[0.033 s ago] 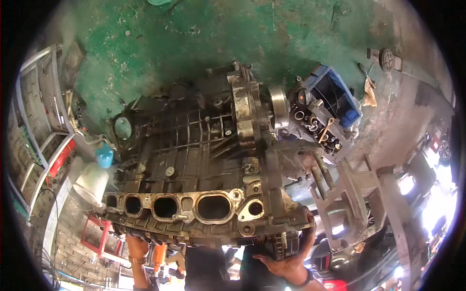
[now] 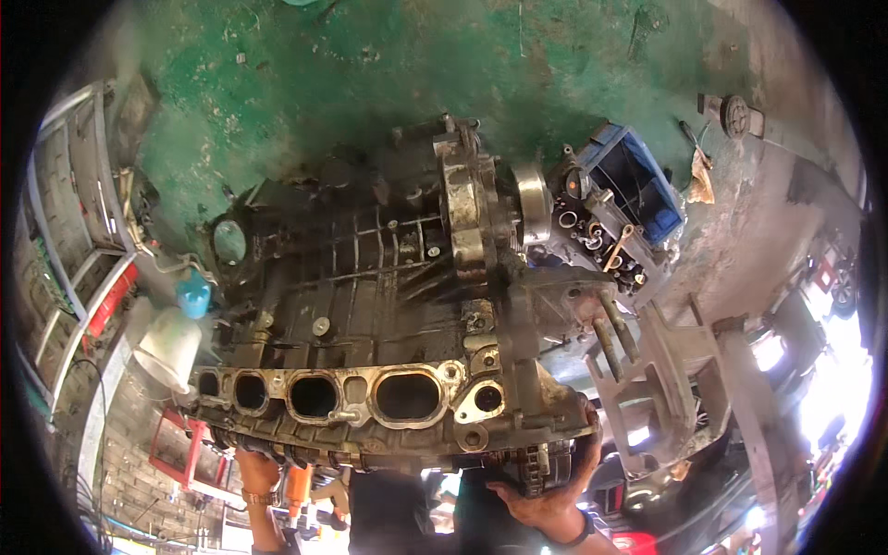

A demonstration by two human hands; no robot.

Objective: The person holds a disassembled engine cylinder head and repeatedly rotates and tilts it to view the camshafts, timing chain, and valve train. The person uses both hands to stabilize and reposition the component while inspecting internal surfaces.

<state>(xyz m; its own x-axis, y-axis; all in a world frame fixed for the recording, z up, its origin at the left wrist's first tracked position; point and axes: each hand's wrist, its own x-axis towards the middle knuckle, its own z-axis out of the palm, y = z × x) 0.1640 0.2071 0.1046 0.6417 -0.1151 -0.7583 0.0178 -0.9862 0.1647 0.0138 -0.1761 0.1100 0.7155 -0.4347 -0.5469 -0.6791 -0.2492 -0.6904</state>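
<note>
A large, greasy engine [image 2: 361, 305] fills the middle of the view. Its row of oval ports [image 2: 407, 396] runs along the near side, and a round metal pulley [image 2: 531, 203] sticks out at the right. At the near left edge, my left hand [image 2: 260, 474] is closed against the engine's underside, its fingertips hidden by the metal. My right hand [image 2: 548, 507] wraps round the near right corner, thumb and fingers on either side of a toothed chain wheel [image 2: 534, 470]. A cast metal bracket [image 2: 671, 388] stands to the right of that hand.
Beyond the pulley are a blue crate [image 2: 647, 176] and a tray of loose engine parts with a wrench [image 2: 622, 246]. On the left are a metal frame [image 2: 102, 305], a white jug [image 2: 168, 347] with a blue top, and a red stand [image 2: 180, 450]. The green floor [image 2: 370, 65] lies behind.
The view has shifted very slightly. Both hands keep their places on the engine.
</note>
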